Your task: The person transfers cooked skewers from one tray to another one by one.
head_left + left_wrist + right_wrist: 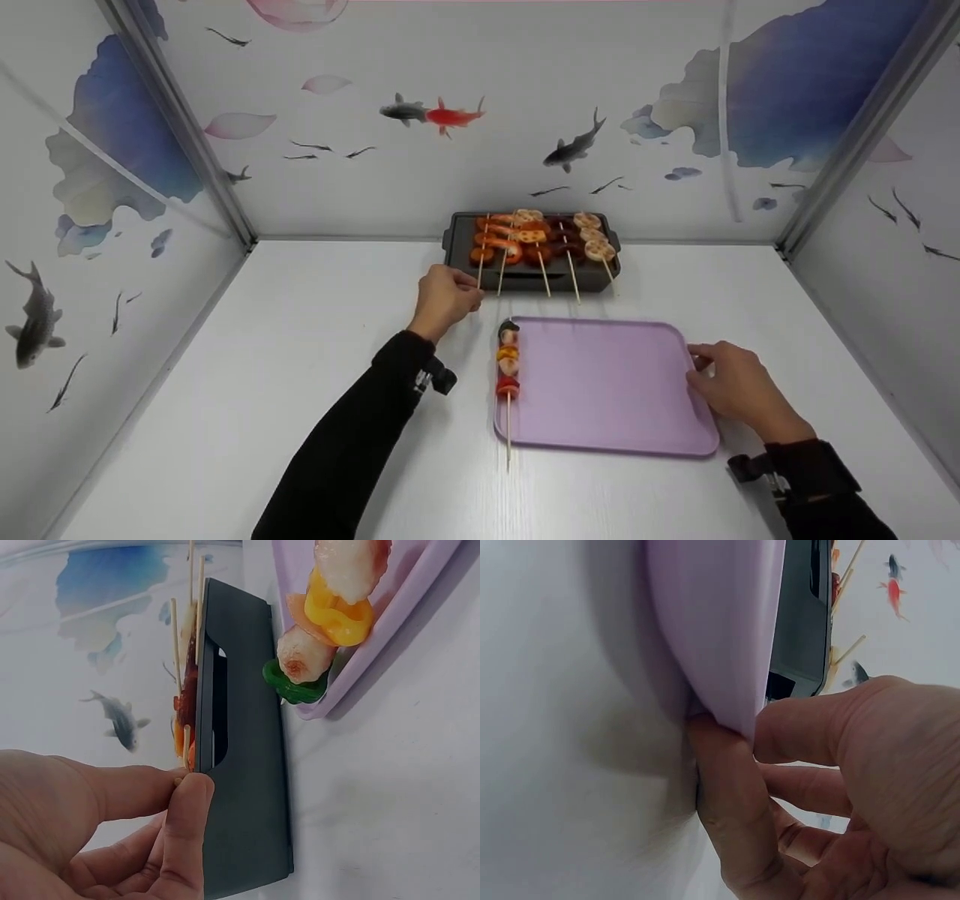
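My left hand [448, 296] is at the front left corner of a black grill [525, 282]. Thumb and fingertips pinch the stick end of the leftmost skewer [481, 268], whose food lies on the grill top. In the left wrist view the stick's end [187, 736] shows just above the pinching fingertips. On the right, my right hand [739, 386] grips the side rim of a lilac tray [615, 382], thumb above and a finger under the edge. Along the tray's left side lies a skewer [508, 366] of green, yellow and red pepper with white chunks, its stick overhanging the front.
Several other skewers lie side by side on the grill, with shrimp, dark red pieces and round lotus slices [598, 250], their sticks jutting forward. The grill stands against the back wall [337, 195] of a white table [300, 315] with printed side walls.
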Action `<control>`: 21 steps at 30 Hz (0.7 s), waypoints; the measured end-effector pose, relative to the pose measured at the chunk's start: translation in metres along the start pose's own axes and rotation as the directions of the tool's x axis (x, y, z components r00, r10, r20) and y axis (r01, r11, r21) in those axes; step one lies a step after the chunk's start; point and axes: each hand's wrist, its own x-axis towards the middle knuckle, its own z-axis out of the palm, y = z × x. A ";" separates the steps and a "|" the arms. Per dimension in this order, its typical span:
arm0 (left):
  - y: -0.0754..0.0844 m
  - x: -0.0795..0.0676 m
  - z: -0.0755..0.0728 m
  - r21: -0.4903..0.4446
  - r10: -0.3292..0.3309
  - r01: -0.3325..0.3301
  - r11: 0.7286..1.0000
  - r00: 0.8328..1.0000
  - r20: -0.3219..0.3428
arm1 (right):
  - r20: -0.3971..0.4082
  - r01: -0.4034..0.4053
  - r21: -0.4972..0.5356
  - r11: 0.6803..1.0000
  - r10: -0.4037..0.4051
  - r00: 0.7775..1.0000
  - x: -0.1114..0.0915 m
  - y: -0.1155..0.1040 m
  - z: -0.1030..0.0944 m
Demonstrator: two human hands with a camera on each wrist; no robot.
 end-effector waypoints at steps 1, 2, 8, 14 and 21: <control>0.000 0.000 0.000 -0.005 -0.005 0.005 1.000 1.000 0.000 | 0.005 -0.006 0.004 1.000 0.006 1.000 0.000 0.000 0.000; 0.001 -0.001 0.000 -0.008 -0.008 0.008 1.000 1.000 -0.003 | 0.010 -0.011 0.008 1.000 0.011 1.000 0.000 0.000 0.000; 0.002 -0.002 -0.002 -0.017 -0.004 0.003 1.000 1.000 -0.011 | -0.006 0.008 -0.002 1.000 -0.008 1.000 0.000 0.001 0.000; 0.001 -0.002 -0.004 -0.038 -0.005 0.004 0.999 1.000 -0.018 | -0.001 -0.004 -0.001 1.000 0.004 1.000 0.001 0.001 0.000; -0.001 -0.001 -0.006 -0.047 -0.007 0.005 0.999 0.999 -0.034 | 0.000 -0.012 -0.011 1.000 0.012 1.000 0.002 0.001 0.000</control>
